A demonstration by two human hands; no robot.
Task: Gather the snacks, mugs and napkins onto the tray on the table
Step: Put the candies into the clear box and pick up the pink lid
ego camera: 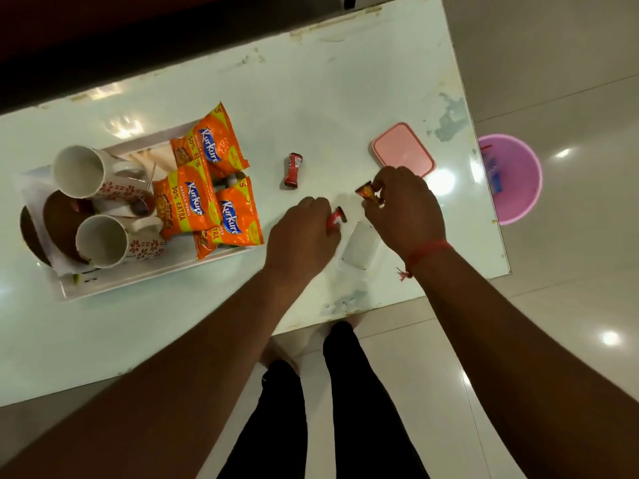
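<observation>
Far left of the white table (311, 98): white tray (138, 281) w/ two floral mugs lying on their sides, upper mug (83, 172) and lower mug (103, 242), mouths facing the camera. Brown plates (58, 223) sit btwn and left of them, white napkins (41, 198) underneath. Right half of tray: orange Kurkure packs, top pack (214, 143), middle pack (185, 205), right pack (237, 216), overlapping; a 4th pack (204, 242) peeks out under them at the tray's front edge.

Just right of tray, on bare table: small red-wrapped candy (293, 169), lying alone, untouched.

Center: left hand (301, 236), palm down, fingers curled and pinched on a red candy wrapper (337, 217), low at the table surface; can't tell if the candy touches the table. Right of it, clear plastic container (359, 247), open, sits btwn the two wrists.

Right hand (404, 209), red thread (423, 254) on wrist, fingertips clamped on an orange-brown wrapped candy (368, 193). Hands close but apart.

Behind right hand: pink lid (403, 148) flat on table, partly covered by the knuckles.

Far right, on floor off the table's end: pink bucket (515, 178), w/ something blue inside, unclear what.
</observation>
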